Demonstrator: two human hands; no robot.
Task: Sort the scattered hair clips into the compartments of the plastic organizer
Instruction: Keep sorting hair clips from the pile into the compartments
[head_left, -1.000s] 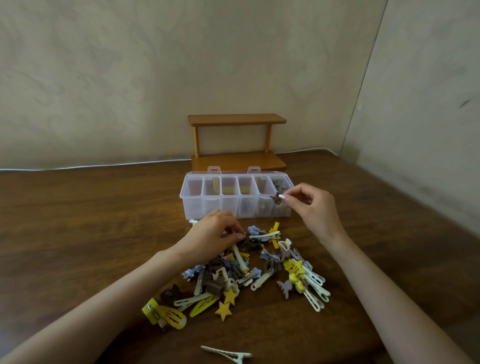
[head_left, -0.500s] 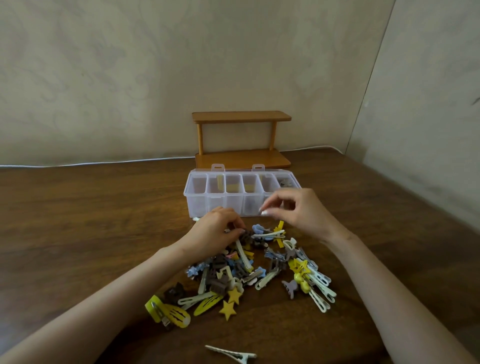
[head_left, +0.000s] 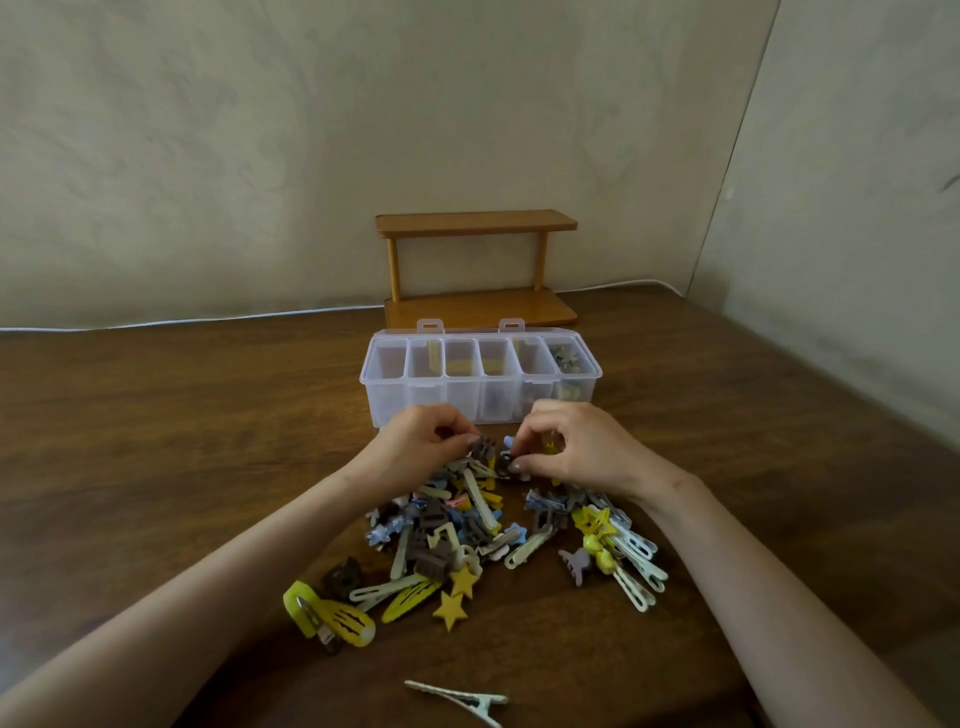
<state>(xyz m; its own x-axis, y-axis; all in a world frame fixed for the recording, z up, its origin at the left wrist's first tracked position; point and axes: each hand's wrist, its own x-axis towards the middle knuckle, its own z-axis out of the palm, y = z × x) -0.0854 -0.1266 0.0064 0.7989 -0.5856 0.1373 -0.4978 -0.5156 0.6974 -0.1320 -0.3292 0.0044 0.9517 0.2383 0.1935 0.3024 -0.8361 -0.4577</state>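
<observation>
Two clips pinched: brown clip (head_left: 484, 448) in left hand (head_left: 415, 447), dark clip (head_left: 505, 464) in right hand (head_left: 582, 452) (organizer (head_left: 415, 405) beyond has six compartments).

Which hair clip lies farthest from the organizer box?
The long pale clip nearest the camera; it lies alone, well clear of the pile holding the others.

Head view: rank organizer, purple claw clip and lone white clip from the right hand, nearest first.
1. Organizer, just beyond the right hand.
2. Purple claw clip, toward the camera.
3. Lone white clip, at the near table edge.
</observation>
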